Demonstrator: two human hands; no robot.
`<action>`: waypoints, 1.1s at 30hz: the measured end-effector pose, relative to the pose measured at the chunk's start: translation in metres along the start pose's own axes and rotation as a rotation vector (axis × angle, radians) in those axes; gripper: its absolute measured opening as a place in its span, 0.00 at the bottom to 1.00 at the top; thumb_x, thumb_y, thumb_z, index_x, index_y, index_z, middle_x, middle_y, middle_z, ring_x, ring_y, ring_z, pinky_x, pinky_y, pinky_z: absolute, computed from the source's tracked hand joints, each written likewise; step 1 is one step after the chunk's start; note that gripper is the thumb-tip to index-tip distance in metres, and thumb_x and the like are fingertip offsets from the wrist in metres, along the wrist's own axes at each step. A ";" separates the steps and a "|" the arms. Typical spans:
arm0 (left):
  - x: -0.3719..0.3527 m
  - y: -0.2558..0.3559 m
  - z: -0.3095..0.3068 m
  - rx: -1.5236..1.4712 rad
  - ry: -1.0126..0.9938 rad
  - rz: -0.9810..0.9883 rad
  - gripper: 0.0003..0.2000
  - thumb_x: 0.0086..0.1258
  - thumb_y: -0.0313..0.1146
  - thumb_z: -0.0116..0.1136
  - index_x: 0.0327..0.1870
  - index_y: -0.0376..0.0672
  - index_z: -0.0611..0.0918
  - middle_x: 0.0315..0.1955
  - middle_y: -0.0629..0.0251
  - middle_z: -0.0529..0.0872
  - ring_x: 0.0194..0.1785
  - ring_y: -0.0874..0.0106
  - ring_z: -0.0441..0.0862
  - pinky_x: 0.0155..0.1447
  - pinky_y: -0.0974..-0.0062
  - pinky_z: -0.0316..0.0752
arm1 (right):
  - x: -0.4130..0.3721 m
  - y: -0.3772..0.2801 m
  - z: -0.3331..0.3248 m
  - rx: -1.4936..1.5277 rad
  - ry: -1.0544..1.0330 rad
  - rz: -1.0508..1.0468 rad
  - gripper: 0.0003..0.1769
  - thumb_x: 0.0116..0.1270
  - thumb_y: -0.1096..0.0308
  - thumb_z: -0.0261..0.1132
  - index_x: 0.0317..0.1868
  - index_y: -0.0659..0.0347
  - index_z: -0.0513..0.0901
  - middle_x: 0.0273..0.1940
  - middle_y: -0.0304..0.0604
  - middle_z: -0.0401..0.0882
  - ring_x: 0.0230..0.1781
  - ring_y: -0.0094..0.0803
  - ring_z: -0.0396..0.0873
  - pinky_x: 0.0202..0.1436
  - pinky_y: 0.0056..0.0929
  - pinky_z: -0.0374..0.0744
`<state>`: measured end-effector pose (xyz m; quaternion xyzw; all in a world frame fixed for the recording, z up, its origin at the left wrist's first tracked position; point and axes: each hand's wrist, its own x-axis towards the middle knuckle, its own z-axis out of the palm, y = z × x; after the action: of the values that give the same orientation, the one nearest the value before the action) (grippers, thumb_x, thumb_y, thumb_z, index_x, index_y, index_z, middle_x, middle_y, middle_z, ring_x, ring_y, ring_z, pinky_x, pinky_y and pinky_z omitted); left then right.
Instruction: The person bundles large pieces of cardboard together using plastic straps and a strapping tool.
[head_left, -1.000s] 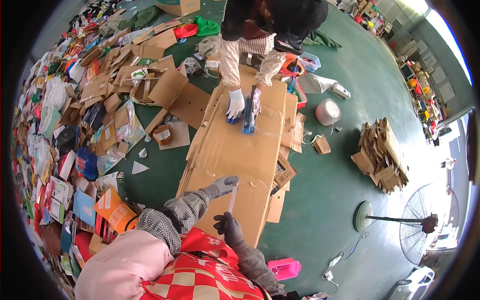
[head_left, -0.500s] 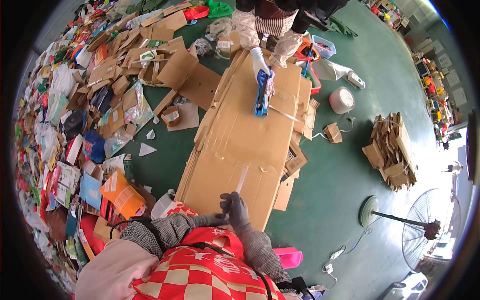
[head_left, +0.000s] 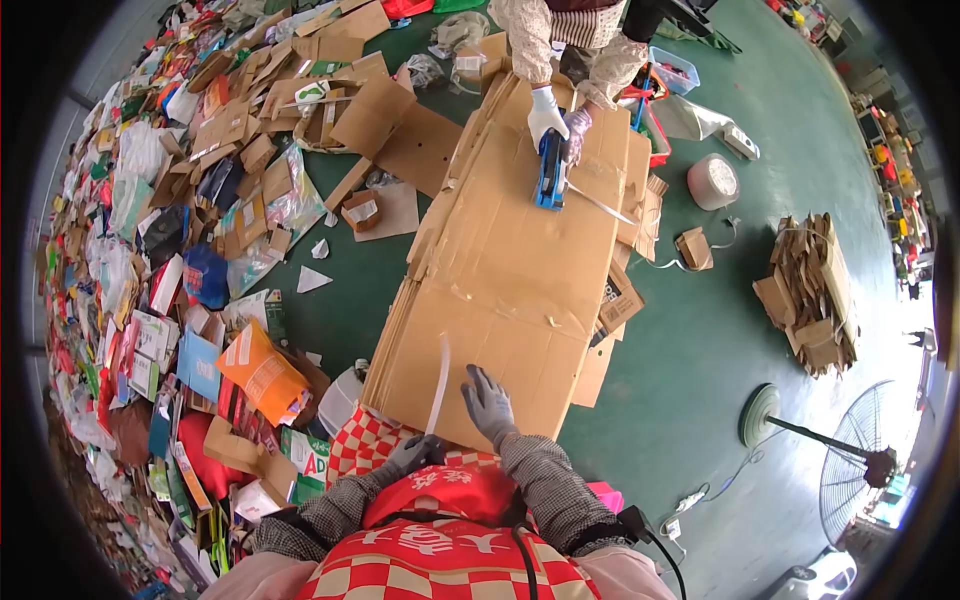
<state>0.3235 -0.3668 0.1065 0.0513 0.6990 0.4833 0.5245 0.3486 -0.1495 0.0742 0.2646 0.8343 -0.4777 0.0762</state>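
A long stack of flattened cardboard [head_left: 500, 270] stretches out in front of me. My left hand [head_left: 414, 455], in a grey glove, is closed at the near edge of the stack. From it a white strap [head_left: 442, 375] runs up over the top sheet, its free end loose. My right hand [head_left: 488, 405], also gloved in grey, is open with fingers apart just above the cardboard, right of the strap. At the far end, another person's gloved hands [head_left: 556, 128] are on a blue strapping tool [head_left: 549, 180] that rests on the stack, with a strap coming from its side.
A large heap of cardboard, bags and packaging [head_left: 190, 260] fills the left side. To the right are a tied cardboard bundle [head_left: 808, 295], a fan [head_left: 860, 465] with a round base, a white bucket [head_left: 713, 182] and cables on the green floor [head_left: 690, 320].
My hands have separated: the left is lower, at the strap, and the right has opened over the cardboard. The other person's second hand has come to the strapping tool. My view has shifted.
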 end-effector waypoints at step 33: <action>-0.162 -0.222 0.035 -0.695 0.226 -0.093 0.11 0.68 0.37 0.53 0.34 0.37 0.79 0.24 0.76 0.76 0.26 0.85 0.69 0.29 0.86 0.65 | -0.008 -0.006 0.084 -1.184 -0.161 0.027 0.59 0.46 0.38 0.65 0.69 0.63 0.47 0.69 0.61 0.42 0.69 0.55 0.44 0.68 0.50 0.51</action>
<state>0.5198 -0.5562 0.0558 -0.2156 0.5480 0.6703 0.4516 0.3414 -0.2252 0.0368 0.1506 0.9469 0.0510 0.2796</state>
